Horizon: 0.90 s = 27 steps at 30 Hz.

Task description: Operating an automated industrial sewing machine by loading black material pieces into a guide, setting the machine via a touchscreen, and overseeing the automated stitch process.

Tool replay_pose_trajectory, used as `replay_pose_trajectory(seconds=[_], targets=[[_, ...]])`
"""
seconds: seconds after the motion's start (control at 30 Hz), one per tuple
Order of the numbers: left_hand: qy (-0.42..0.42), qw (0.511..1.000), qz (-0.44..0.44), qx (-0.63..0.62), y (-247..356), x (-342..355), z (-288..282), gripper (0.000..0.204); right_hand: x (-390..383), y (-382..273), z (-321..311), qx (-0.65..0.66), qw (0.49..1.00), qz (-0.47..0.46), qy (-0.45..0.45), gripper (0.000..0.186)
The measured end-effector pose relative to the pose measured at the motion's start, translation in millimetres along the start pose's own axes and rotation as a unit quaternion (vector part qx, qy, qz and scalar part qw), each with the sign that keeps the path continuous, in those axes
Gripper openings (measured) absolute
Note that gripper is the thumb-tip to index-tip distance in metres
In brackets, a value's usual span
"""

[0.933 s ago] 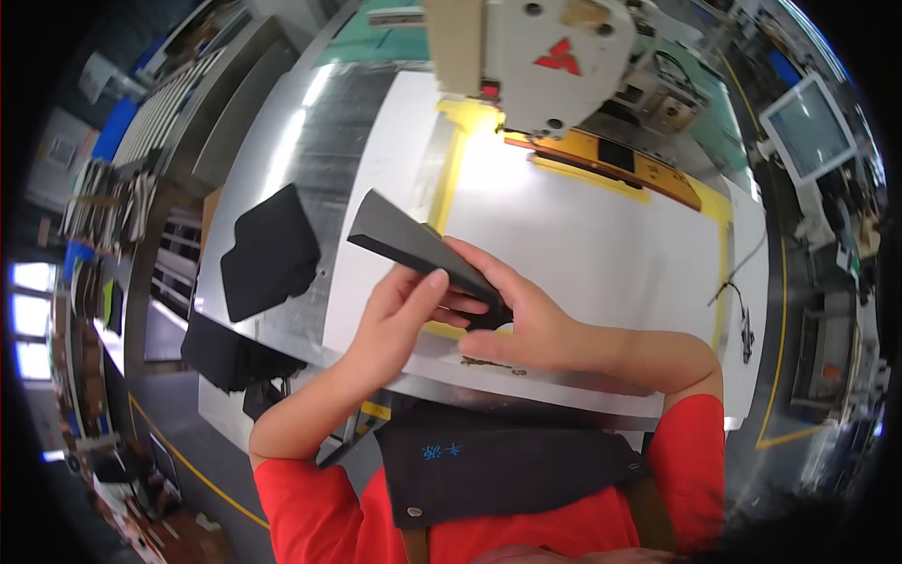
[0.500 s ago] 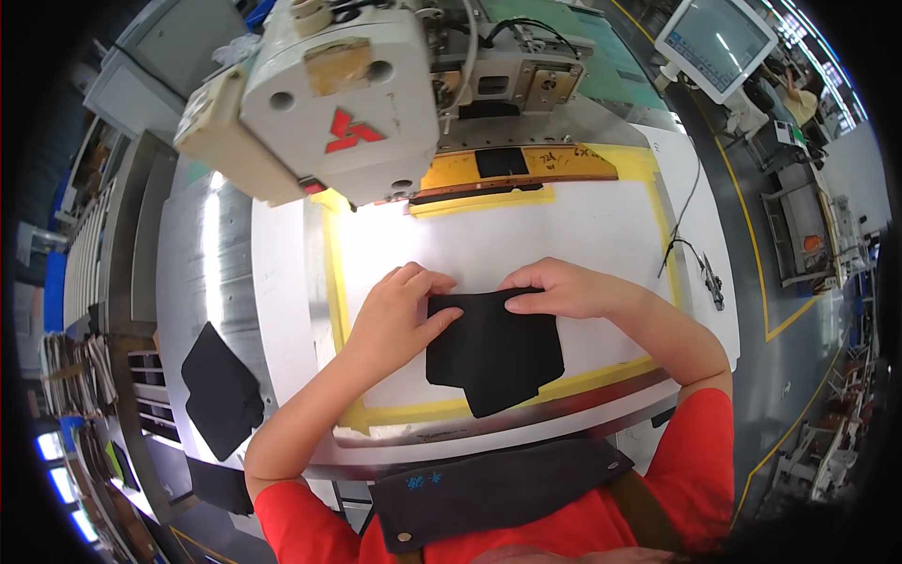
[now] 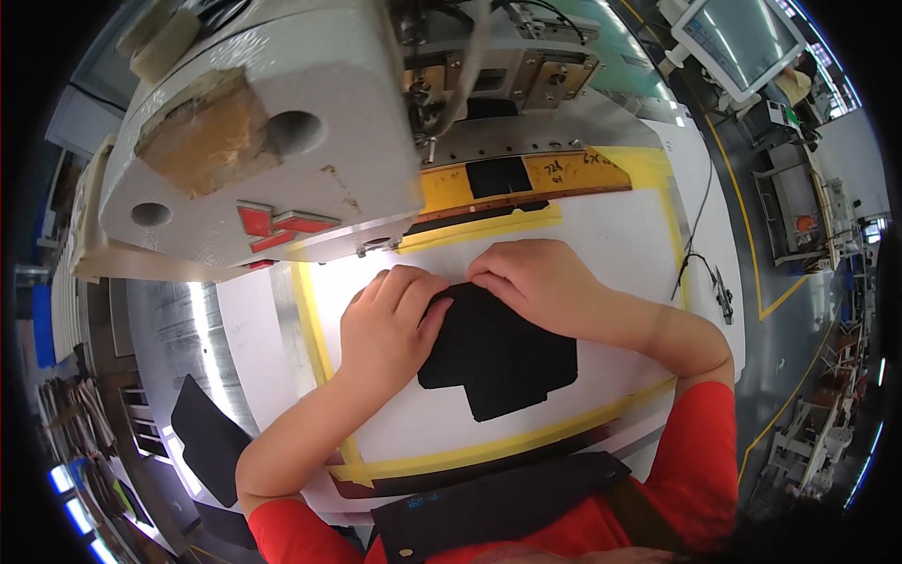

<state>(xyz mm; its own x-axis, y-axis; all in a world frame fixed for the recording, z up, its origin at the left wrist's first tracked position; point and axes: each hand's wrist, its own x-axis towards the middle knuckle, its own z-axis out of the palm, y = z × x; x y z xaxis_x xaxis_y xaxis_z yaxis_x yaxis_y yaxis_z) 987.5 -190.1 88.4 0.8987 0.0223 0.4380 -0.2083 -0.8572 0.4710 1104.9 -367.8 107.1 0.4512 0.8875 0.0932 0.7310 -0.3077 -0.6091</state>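
A black cut fabric piece (image 3: 503, 362), with a wide upper part and a narrower tab below, lies on the white work board (image 3: 620, 235). My left hand (image 3: 390, 320) pinches its upper left edge between thumb and fingers. At the upper edge, close beside the left fingertips, my right hand (image 3: 536, 282) has its thumb and fingers closed on the fabric. The right hand covers the piece's upper right part. Just beyond the hands stands the big white sewing machine head (image 3: 366, 202).
Yellow tape (image 3: 315, 324) frames the board. Behind the hands is a yellow clamp plate (image 3: 573, 174) with a black patch (image 3: 498, 177). More black fabric (image 3: 207, 442) lies at left. Thread snips (image 3: 723, 296) rest at right, and a monitor (image 3: 738, 42) stands far right.
My right hand has shifted left along the fabric's upper edge, so both hands' fingertips are now closer together. The view has moved nearer the machine head, which looks larger.
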Motion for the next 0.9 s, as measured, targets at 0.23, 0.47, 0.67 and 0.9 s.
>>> replay_pose_trajectory(seconds=[0.23, 0.47, 0.67, 0.9], targets=[[-0.005, 0.996, 0.085, 0.040, 4.0, -6.9, 3.1, 0.030, 35.4, 10.1, 8.1, 0.025, 0.997, 0.044, 0.051, 0.012], [-0.013, 0.996, 0.039, 0.073, -2.8, -3.2, 2.7, 0.034, 50.6, 16.3, 6.3, -0.010, 0.993, 0.067, 0.101, 0.014], [-0.085, 0.988, -0.021, 0.124, -5.8, -4.3, 3.9, 0.049, 53.6, 19.4, 7.2, -0.031, 0.992, 0.064, 0.100, 0.015], [-0.082, 0.988, -0.026, 0.129, -8.4, -5.2, 7.7, 0.056, 55.4, 22.7, 14.2, -0.048, 0.987, 0.026, 0.149, 0.016]])
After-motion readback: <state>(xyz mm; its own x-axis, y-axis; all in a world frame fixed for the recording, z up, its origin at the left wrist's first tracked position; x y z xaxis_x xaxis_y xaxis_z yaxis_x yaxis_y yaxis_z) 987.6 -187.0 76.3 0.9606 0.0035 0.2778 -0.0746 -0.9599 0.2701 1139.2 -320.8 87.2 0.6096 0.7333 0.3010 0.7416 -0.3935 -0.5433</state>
